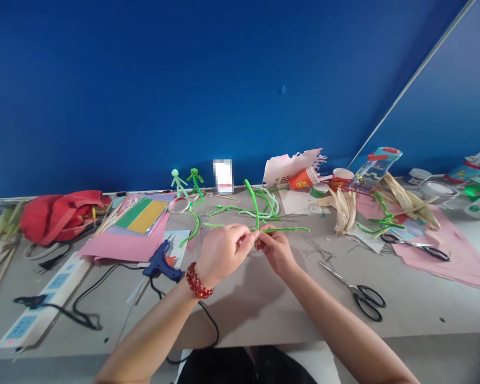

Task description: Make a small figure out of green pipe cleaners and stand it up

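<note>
Over the middle of the table, my left hand (229, 253) and my right hand (278, 249) meet fingertip to fingertip. Both are closed in a pinch on bright green pipe cleaners (253, 200). One stem stands up from between the fingers, while others stick out sideways to left and right. My fingers hide the spot where the stems cross. A red bead bracelet (199, 281) circles my left wrist. Behind the hands lie loose green pipe cleaners (270, 205), some bright and some pale. Two small green pipe-cleaner figures (195, 181) stand against the blue wall.
Left of my hands are a blue glue gun (162, 262), a power strip (44, 298), coloured sheets (142, 214) and a red cloth bag (60, 216). On the right lie black-handled scissors (366, 300), a second pair (420, 246), pink paper (456, 256) and paper cups (341, 179). A phone (223, 177) leans behind.
</note>
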Available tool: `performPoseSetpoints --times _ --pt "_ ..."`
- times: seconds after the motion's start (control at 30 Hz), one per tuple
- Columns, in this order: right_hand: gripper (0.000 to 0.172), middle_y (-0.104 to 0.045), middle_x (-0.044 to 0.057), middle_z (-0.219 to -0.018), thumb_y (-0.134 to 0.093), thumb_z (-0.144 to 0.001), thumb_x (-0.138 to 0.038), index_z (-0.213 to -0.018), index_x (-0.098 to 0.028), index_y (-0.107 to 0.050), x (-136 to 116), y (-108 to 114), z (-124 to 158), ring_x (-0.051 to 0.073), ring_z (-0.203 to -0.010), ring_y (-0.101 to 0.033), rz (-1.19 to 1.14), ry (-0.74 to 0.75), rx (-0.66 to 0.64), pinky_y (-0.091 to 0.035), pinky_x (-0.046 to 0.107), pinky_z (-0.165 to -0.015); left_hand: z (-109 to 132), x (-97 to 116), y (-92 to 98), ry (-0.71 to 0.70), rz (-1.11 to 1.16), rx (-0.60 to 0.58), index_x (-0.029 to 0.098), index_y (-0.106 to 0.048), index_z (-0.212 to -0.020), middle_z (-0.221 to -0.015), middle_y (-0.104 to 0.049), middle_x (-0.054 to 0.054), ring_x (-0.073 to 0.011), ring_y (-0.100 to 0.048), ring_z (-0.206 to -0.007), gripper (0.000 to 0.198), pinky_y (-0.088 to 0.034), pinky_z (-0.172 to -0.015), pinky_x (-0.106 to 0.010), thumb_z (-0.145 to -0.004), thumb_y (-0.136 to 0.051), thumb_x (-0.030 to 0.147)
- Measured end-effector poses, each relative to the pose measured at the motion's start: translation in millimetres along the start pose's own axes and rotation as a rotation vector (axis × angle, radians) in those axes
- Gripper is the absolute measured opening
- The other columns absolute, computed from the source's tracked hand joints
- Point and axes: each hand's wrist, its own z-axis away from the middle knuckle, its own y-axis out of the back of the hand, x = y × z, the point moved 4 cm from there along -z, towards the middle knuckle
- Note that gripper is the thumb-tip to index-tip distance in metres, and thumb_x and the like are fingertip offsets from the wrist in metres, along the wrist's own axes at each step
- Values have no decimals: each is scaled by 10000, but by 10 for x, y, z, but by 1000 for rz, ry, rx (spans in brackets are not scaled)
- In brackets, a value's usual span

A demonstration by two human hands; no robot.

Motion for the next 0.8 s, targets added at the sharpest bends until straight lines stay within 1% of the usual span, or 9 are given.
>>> performPoseSetpoints --times 0.03,0.07,0.13,0.17,0.23,0.33,0.57,0.7,0.8 --pt "272 -573 -45 -574 -836 -673 -353 -703 -182 -626 -8 -7 3 90 -522 -500 -22 4 0 -397 226 -533 36 -42 -111 32 -60 -100 200 -637 -735 -684 -668 -36 -190 -625 -630 291 -467 -588 -293 -933 -503 366" --pt "268 -596 -36 -607 -835 -676 -357 -707 -183 -633 -11 -16 10 91 -535 -510 -41 4 -2 -414 226 -543 69 -93 -199 57 -101 -125 188 -662 -797 -779 -702 -74 -231 -659 -728 277 -493 -635 -322 -923 -516 387" --pt "262 -639 -10 -673 -828 -685 -368 -704 -179 -647 0 -40 31 97 -563 -533 -59 -4 -17 -438 231 -555 121 -199 -325 79 -79 -56 170 -671 -1006 -994 -722 -130 -289 -664 -954 280 -515 -822 -400 -911 -537 397" --pt "264 -649 1 -684 -824 -689 -379 -703 -175 -656 14 -56 43 103 -567 -541 -63 -11 -33 -446 237 -558 139 -246 -379 81 -9 -26 184 -656 -1083 -1046 -721 -120 -281 -653 -1021 291 -492 -921 -421 -918 -535 392" --pt "276 -652 15 -676 -811 -700 -405 -712 -164 -678 55 -88 62 113 -564 -550 -70 -41 -76 -458 252 -560 157 -315 -461 83 172 15 213 -659 -1099 -1038 -728 -91 -250 -658 -1039 256 -483 -971 -404 -938 -512 349" --pt "298 -633 16 -649 -788 -719 -439 -731 -153 -703 96 -102 69 121 -543 -552 -43 -57 -97 -464 268 -552 147 -351 -508 91 353 86 222 -693 -1024 -977 -739 -70 -229 -680 -983 203 -508 -936 -377 -933 -524 290" --pt "374 -598 21 -631 -708 -773 -509 -619 -168 -689 18 -108 79 132 -560 -543 261 80 -84 -460 266 -539 182 -408 -504 114 481 225 213 -701 -905 -978 -718 -75 -218 -664 -960 118 -519 -871 -343 -882 -604 275" --pt "441 -587 25 -581 -647 -834 -492 -525 -178 -625 -46 -108 100 138 -567 -539 380 195 -82 -449 265 -554 217 -443 -479 186 577 205 202 -688 -851 -909 -699 -62 -208 -650 -902 111 -506 -822 -319 -867 -606 275" --pt "340 -607 13 -617 -664 -828 -464 -640 -182 -633 -71 -51 79 123 -534 -529 277 200 -39 -435 253 -524 225 -437 -470 285 706 137 191 -655 -809 -823 -661 -38 -176 -620 -779 127 -486 -698 -275 -867 -574 270"
